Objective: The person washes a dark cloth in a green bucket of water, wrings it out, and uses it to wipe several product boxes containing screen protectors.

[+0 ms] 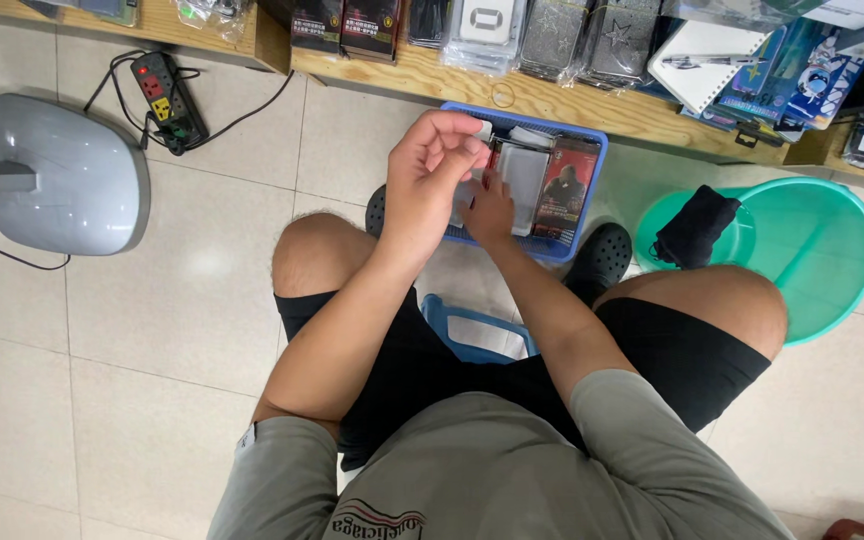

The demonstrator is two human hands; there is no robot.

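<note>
a small shop: wooden shelf (552, 95) lined with packaged phone cases (552, 35) and notebooks (702, 55)

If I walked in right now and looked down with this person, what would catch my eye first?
Most striking are the two hands at the centre: the left hand pinches a small pale item, and the right hand reaches into a blue basket of packaged goods on the floor. To the right sits a bright green basin with a black cloth in it; at the far left lies a grey fan base.

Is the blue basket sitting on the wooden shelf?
No, the blue basket rests on the tiled floor, below the wooden shelf edge.
</note>
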